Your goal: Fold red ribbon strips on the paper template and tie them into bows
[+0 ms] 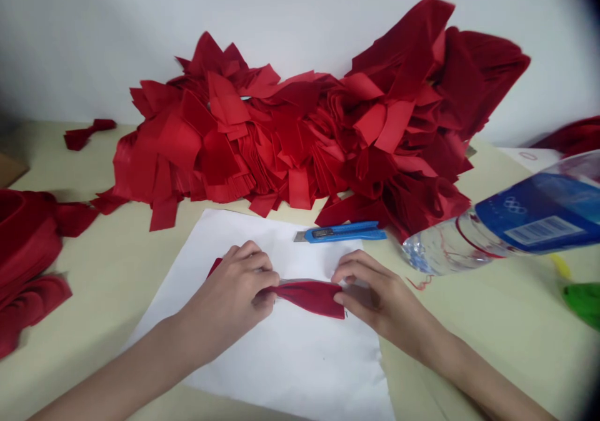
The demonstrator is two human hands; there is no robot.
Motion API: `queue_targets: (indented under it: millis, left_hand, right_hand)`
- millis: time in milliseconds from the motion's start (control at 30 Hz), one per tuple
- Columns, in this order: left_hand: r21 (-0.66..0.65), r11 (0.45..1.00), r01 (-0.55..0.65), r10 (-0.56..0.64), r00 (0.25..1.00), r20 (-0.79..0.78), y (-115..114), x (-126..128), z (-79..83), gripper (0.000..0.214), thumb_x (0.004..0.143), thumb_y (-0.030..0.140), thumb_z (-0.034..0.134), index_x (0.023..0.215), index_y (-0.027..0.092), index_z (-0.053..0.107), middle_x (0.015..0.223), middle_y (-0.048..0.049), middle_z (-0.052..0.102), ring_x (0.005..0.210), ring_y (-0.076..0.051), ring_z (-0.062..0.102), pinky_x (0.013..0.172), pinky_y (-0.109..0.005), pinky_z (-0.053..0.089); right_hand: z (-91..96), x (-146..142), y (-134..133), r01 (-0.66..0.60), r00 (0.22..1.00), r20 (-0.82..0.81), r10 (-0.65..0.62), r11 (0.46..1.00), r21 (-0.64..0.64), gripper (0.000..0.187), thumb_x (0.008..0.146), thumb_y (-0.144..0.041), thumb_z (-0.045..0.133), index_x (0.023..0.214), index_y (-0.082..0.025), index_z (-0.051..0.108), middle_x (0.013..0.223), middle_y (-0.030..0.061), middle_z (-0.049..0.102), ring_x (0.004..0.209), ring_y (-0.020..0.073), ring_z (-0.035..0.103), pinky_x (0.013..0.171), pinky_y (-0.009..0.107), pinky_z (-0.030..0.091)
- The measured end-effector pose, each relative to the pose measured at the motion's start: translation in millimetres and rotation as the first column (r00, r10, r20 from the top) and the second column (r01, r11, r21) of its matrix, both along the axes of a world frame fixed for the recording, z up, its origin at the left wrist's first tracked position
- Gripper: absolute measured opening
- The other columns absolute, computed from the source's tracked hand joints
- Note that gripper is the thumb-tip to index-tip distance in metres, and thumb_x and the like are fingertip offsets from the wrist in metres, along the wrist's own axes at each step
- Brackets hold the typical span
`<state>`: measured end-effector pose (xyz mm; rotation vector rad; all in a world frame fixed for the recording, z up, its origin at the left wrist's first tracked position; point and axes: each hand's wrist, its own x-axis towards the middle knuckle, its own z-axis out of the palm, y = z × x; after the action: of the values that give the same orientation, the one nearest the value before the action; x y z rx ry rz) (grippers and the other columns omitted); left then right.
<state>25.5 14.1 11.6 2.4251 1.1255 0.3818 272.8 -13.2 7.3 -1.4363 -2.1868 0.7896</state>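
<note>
A red fabric strip [312,297] lies across a sheet of white paper [290,365], gathered narrow at its left part and flaring toward the right end. Around the gathered part, the fingers of my left hand [239,287] are pinched closed; a bit of red cloth pokes out beyond its far side. The thumb and forefinger of my right hand [375,290] close on the strip's right end. Just behind the strip, near the paper's upper edge, rests a blue utility knife [347,232] with a short piece of blade showing at its left.
A big heap of red fabric strips [281,140] stands against the white wall. More red cloth [28,246] is piled at the left, with a small tied red piece [87,135] behind. A water bottle [529,215] leans in from the right, beside a green item [584,302].
</note>
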Motion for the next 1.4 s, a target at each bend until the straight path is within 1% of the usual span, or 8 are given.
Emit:
queue_targets:
  millis: [333, 467, 600, 733, 867, 900, 1167, 1400]
  left_hand:
    - [-0.026, 0.999, 0.034, -0.034, 0.999, 0.002, 1.8, -2.4, 0.5, 0.021, 0.077, 0.004, 0.049, 0.063, 0.019, 0.055, 0.074, 0.0007, 0.06, 0.082, -0.017, 0.048, 0.075, -0.036, 0.037]
    - [-0.013, 0.999, 0.047, -0.047, 0.999, 0.007, 1.0, -2.5, 0.7, 0.02, 0.077, 0.003, 0.049, 0.066, 0.018, 0.057, 0.075, 0.0008, 0.061, 0.084, -0.017, 0.048, 0.077, -0.036, 0.036]
    - [0.003, 0.998, 0.059, -0.059, 0.998, 0.017, 0.7, -3.5, -0.8, 0.02, 0.078, 0.004, 0.049, 0.069, 0.019, 0.06, 0.076, 0.0004, 0.061, 0.083, -0.017, 0.048, 0.075, -0.035, 0.036]
    - [0.023, 0.998, 0.06, -0.06, 0.998, 0.026, 0.4, -4.7, -3.3, 0.021, 0.08, 0.004, 0.049, 0.073, 0.019, 0.062, 0.075, 0.0009, 0.06, 0.082, -0.017, 0.047, 0.074, -0.035, 0.035]
    - [0.023, 0.998, 0.051, -0.052, 0.998, 0.043, -0.1, -5.1, -4.3, 0.02, 0.081, 0.005, 0.05, 0.071, 0.019, 0.061, 0.074, 0.0016, 0.06, 0.082, -0.016, 0.047, 0.074, -0.034, 0.034]
    - [0.028, 0.998, 0.051, -0.052, 0.998, 0.046, 0.0, -5.2, -4.3, 0.02, 0.082, 0.006, 0.051, 0.072, 0.019, 0.062, 0.074, 0.0016, 0.06, 0.082, -0.016, 0.047, 0.074, -0.034, 0.034]
    - [0.052, 0.997, 0.062, -0.063, 0.998, 0.012, 2.0, -6.2, -1.4, 0.021, 0.083, 0.007, 0.048, 0.069, 0.018, 0.058, 0.071, 0.0025, 0.059, 0.08, -0.015, 0.048, 0.072, -0.034, 0.032]
    - [0.17, 0.985, 0.026, -0.012, 0.996, -0.083, -5.4, 1.0, 1.2, 0.016, 0.073, 0.004, 0.046, 0.065, 0.016, 0.054, 0.07, -0.0005, 0.057, 0.084, -0.019, 0.049, 0.073, -0.037, 0.033]
  right_hand:
    - [1.5, -0.8, 0.7, 0.001, 1.0, 0.001, -0.001, 1.0, -0.007, 0.01, 0.083, -0.013, 0.054, 0.087, -0.022, 0.055, 0.098, 0.0035, 0.053, 0.079, 0.0143, 0.056, 0.071, 0.03, 0.049]
    - [7.0, -3.3, 1.5, 0.002, 1.0, -0.015, -0.002, 1.0, -0.013, 0.014, 0.081, -0.013, 0.057, 0.09, -0.023, 0.056, 0.098, 0.0031, 0.055, 0.083, 0.0151, 0.056, 0.073, 0.03, 0.048]
    - [13.7, -24.2, 3.2, -0.016, 0.999, -0.049, 0.02, 0.996, 0.084, 0.017, 0.079, -0.017, 0.063, 0.095, -0.022, 0.06, 0.099, 0.0037, 0.058, 0.095, 0.0181, 0.055, 0.084, 0.032, 0.047]
    - [9.9, -53.9, 8.2, -0.131, 0.991, 0.058, 0.123, 0.978, 0.16, 0.021, 0.073, -0.023, 0.071, 0.092, -0.018, 0.065, 0.094, 0.0049, 0.063, 0.095, 0.0224, 0.053, 0.089, 0.038, 0.044]
    - [0.0, -68.0, 12.2, -0.148, 0.988, 0.079, 0.134, 0.967, 0.206, 0.004, 0.076, -0.018, 0.065, 0.079, -0.016, 0.067, 0.079, 0.0031, 0.063, 0.082, 0.019, 0.055, 0.086, 0.036, 0.044]
    - [-2.2, -69.2, 12.2, -0.142, 0.989, 0.067, 0.13, 0.965, 0.221, 0.003, 0.076, -0.015, 0.064, 0.076, -0.016, 0.067, 0.075, 0.0026, 0.062, 0.079, 0.0181, 0.055, 0.084, 0.035, 0.045]
    - [-12.8, -75.2, 5.8, -0.081, 0.996, -0.004, 0.087, 0.951, 0.299, 0.013, 0.076, -0.006, 0.053, 0.071, -0.015, 0.061, 0.071, 0.0034, 0.057, 0.076, 0.0183, 0.05, 0.071, 0.032, 0.047]
    - [-15.3, -75.6, 5.2, -0.089, 0.995, -0.013, 0.097, 0.948, 0.305, 0.016, 0.079, -0.008, 0.05, 0.069, -0.016, 0.058, 0.071, 0.0033, 0.055, 0.076, 0.0186, 0.049, 0.068, 0.032, 0.047]
